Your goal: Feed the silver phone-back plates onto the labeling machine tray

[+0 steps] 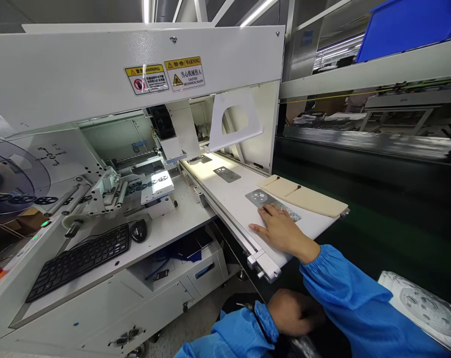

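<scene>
My right hand [279, 226] lies with fingers stretched out on a grey phone back panel [258, 197] on the white conveyor belt [243, 211]. The panel has a round camera cutout area at its far end, and my fingers cover part of its middle. Further up the belt, a second grey panel [227, 174] lies flat beneath a bright light. Low in the view, my left hand [296, 313] is closed, its fingers curled and in shadow. Below it shows a shiny, clear-looking edge [303, 345]; whether the fingers grip it is hidden.
A cream guide plate [303, 196] borders the belt's right side. The white machine [135, 44] spans the back, with a keyboard [79, 256] and mouse [138, 230] on its ledge. At lower right stands a plastic-wrapped stack [422, 308]; a blue bin [407, 30] sits above.
</scene>
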